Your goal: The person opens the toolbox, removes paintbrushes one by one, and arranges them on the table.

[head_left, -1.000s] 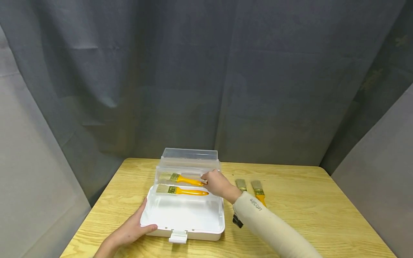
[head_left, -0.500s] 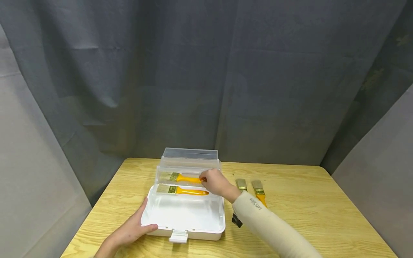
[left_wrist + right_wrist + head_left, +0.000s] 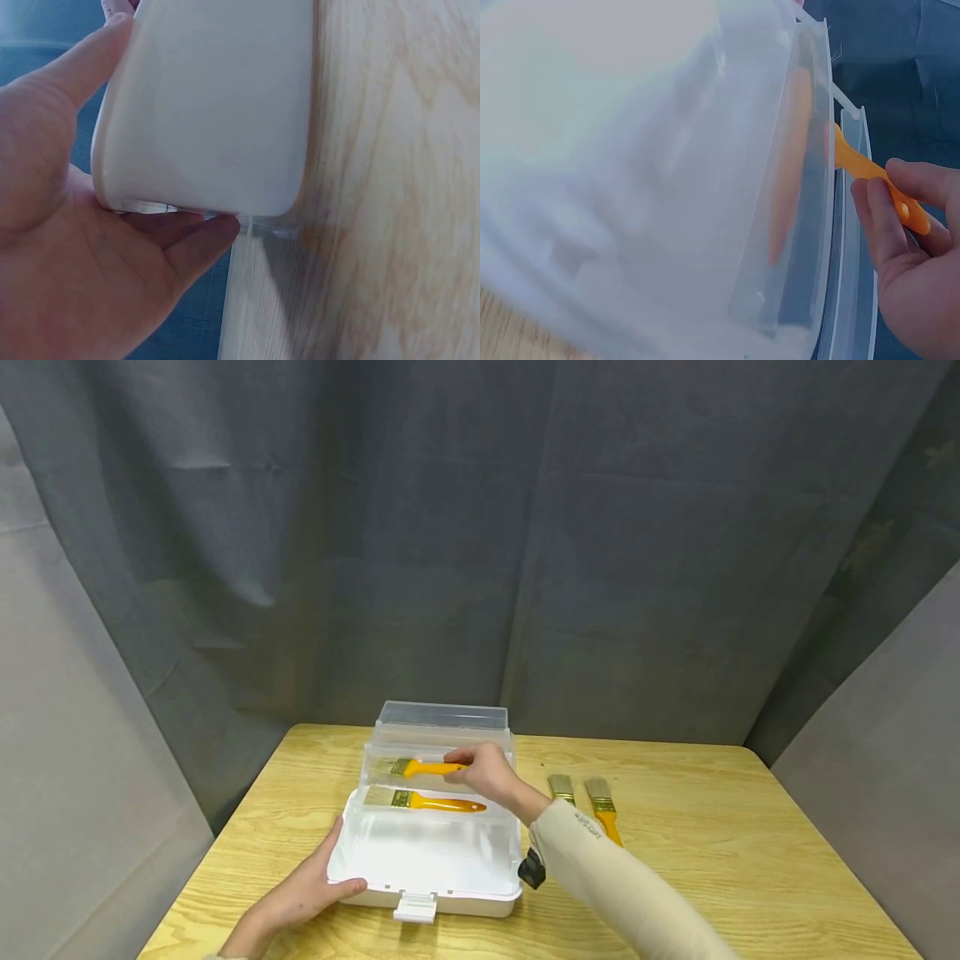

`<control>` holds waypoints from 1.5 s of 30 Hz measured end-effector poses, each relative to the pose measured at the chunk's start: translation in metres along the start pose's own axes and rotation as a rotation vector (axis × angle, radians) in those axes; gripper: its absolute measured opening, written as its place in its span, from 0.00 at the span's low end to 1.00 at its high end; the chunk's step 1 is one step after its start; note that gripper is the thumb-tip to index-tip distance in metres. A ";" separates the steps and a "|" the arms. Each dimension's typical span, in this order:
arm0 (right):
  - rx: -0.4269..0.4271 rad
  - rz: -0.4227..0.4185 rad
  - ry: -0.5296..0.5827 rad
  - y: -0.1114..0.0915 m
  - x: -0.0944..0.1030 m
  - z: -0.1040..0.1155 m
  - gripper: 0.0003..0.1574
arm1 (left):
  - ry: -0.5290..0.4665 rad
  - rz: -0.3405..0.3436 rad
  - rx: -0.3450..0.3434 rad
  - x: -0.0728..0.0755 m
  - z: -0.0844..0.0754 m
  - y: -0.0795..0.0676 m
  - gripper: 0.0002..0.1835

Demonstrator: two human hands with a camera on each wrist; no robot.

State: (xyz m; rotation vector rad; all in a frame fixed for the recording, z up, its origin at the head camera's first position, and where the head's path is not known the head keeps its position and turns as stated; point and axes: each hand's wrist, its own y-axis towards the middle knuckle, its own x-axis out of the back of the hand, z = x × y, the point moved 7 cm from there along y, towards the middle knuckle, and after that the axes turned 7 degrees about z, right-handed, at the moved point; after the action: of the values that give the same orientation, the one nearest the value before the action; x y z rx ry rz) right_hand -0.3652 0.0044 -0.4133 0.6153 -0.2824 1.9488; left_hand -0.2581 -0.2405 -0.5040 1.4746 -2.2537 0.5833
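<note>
An open white storage box (image 3: 431, 860) with clear, stepped trays at its back stands on the table. My left hand (image 3: 303, 889) holds its near left corner, thumb on the front rim and fingers along the left side, as the left wrist view shows around the box wall (image 3: 210, 112). With thumb and fingers, my right hand (image 3: 487, 774) pinches the handle end of a yellow-handled paintbrush (image 3: 423, 767) at the upper clear tray, its bristles pointing left. Another paintbrush (image 3: 442, 804) lies in the lower clear tray. The right wrist view shows the pinched handle (image 3: 859, 166) close.
Right of the box, a paintbrush (image 3: 604, 810) lies on the wooden table (image 3: 720, 860). Beside it is another paintbrush (image 3: 561, 787), partly hidden by my right sleeve. The clear lid (image 3: 442, 716) stands raised behind the trays. A dark curtain (image 3: 637, 568) hangs behind the table.
My right hand has shifted a little left along the upper tray, and the brush handle it pinches has risen slightly. The left hand has stayed on the box corner.
</note>
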 end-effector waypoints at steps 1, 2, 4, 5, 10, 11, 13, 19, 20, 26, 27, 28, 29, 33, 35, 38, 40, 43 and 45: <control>-0.001 0.000 0.019 0.000 0.000 0.001 0.18 | 0.003 0.000 -0.002 0.000 0.000 0.000 0.59; -0.004 0.001 0.037 -0.001 0.000 0.002 0.18 | 0.004 0.000 -0.004 -0.001 0.000 0.000 0.59; -0.007 -0.003 0.064 -0.002 0.001 0.001 0.19 | 0.005 0.001 -0.006 -0.001 -0.001 0.000 0.59; -0.012 -0.006 0.073 -0.003 0.002 0.000 0.18 | 0.009 0.000 -0.005 -0.001 -0.001 0.000 0.59; -0.015 -0.008 0.146 -0.009 0.012 -0.006 0.19 | 0.012 -0.001 0.010 0.001 0.000 -0.001 0.59; -0.016 -0.008 0.161 -0.011 0.014 -0.008 0.19 | 0.012 -0.001 0.012 0.001 0.001 -0.001 0.59; -0.021 -0.007 0.202 -0.014 0.019 -0.012 0.19 | 0.008 0.001 0.017 0.001 0.002 0.000 0.59; -0.029 0.022 0.414 -0.028 0.036 -0.021 0.20 | 0.003 0.002 0.014 0.000 0.003 0.000 0.59; -0.031 0.029 0.442 -0.030 0.039 -0.023 0.20 | 0.000 0.004 0.012 0.000 0.003 0.000 0.59; -0.023 0.039 0.544 -0.051 0.070 -0.037 0.22 | -0.005 0.008 0.013 0.000 0.002 0.000 0.59; -0.019 0.036 0.564 -0.054 0.076 -0.039 0.22 | -0.004 0.008 0.013 0.000 0.002 0.000 0.60; -0.011 0.034 0.583 -0.058 0.082 -0.043 0.23 | -0.003 0.009 0.013 0.000 0.001 -0.001 0.60; -0.001 0.027 0.603 -0.061 0.088 -0.047 0.23 | -0.001 0.010 0.010 0.000 0.001 -0.001 0.60; 0.027 0.017 0.681 -0.075 0.113 -0.066 0.20 | 0.007 0.008 0.009 0.001 0.000 -0.002 0.60; 0.041 0.013 0.718 -0.083 0.126 -0.075 0.20 | 0.012 0.007 0.006 0.001 0.001 -0.002 0.60; 0.053 0.014 0.765 -0.095 0.145 -0.088 0.21 | 0.014 0.006 0.004 0.001 0.002 -0.003 0.60; 0.049 0.004 0.792 -0.103 0.158 -0.098 0.22 | 0.011 0.006 0.006 0.001 0.003 -0.003 0.60; 0.020 -0.027 0.839 -0.116 0.177 -0.116 0.20 | 0.004 0.009 0.010 0.001 0.003 -0.004 0.60; -0.003 -0.050 0.868 -0.125 0.188 -0.129 0.19 | 0.004 0.011 0.011 0.001 0.003 -0.005 0.60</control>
State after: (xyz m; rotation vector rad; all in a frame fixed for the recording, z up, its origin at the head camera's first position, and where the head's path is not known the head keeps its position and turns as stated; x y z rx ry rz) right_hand -0.3559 0.2636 -0.4299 -0.2541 0.2719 1.9776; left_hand -0.2543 -0.2449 -0.5051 1.4656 -2.2604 0.6032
